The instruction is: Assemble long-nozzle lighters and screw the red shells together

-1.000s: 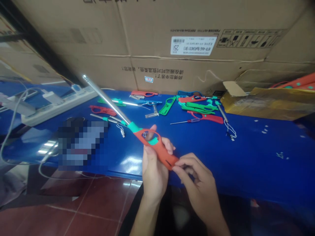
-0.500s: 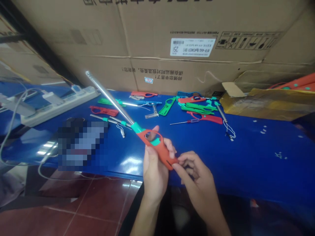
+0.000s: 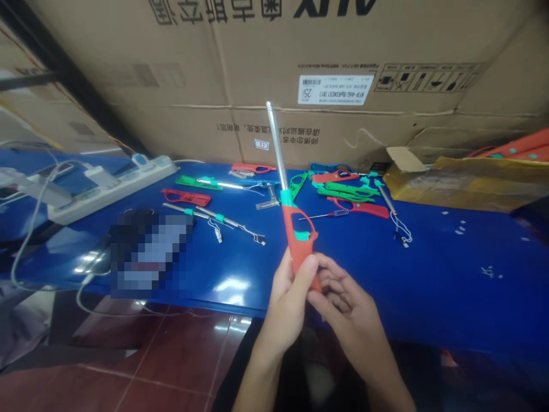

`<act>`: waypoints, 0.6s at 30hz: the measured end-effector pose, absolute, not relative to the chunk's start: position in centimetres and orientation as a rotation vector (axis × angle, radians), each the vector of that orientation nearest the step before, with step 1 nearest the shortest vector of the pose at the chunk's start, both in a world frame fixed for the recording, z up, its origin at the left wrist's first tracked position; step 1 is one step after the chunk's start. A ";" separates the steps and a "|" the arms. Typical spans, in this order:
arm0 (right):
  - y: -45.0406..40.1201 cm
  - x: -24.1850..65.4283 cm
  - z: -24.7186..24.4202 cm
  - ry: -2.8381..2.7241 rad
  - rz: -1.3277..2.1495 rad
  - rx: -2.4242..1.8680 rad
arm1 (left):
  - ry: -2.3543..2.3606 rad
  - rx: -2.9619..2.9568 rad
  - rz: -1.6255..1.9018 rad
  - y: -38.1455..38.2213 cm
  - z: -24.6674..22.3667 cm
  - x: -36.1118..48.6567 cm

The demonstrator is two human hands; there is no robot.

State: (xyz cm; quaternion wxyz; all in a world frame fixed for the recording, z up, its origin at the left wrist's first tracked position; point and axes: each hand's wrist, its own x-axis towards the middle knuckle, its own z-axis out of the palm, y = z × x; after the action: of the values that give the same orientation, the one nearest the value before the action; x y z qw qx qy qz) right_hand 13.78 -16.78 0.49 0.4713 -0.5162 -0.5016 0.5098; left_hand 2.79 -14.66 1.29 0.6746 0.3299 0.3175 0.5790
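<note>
A long-necked orange gas lighter [image 3: 294, 229] with a green trigger, a green collar and a silver tube stands nearly upright above the blue table. Wrapped round its handle is my left hand [image 3: 289, 297], thumb lying on the orange casing. My right hand [image 3: 343, 303] has its fingers curled at the bottom end of the same lighter, thumb pressed near the base; the fingers partly hide that end. Beyond them lie a screwdriver [image 3: 337, 213] with a clear purple handle, a red casing half [image 3: 186, 197] and metal lighter tubes [image 3: 227, 220] with white wires.
Several green casing pieces [image 3: 347, 191] lie at the back of the table [image 3: 429, 280]. An open carton [image 3: 463, 186] stands at the right. A power strip [image 3: 115, 191] with cables is at the left, and a large cardboard box [image 3: 180, 123] walls off the back.
The lighter has swung from leaning left to nearly upright, its tip moving right. My left hand has shifted lower on the handle; my right hand stays at the base.
</note>
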 end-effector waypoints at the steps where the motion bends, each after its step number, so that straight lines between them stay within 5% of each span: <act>1: -16.8 13.6 0.4 -1.244 1.223 -1.283 | 0.726 0.738 1.322 -14.6 1.3 2.8; 8: -16.2 14.3 -0.1 -1.567 0.989 -1.365 | 0.853 0.650 1.584 -13.9 1.3 3.2; 18: -3.8 22.8 3.0 -2.437 -0.091 -1.524 | 0.794 0.534 1.511 -13.8 1.9 3.1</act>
State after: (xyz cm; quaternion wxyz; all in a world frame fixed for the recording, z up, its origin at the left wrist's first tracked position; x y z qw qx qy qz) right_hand 22.83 -3.75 3.03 0.1326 -0.5253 -0.8399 -0.0312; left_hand 3.13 -13.77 1.87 0.6261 0.2327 0.3460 0.6589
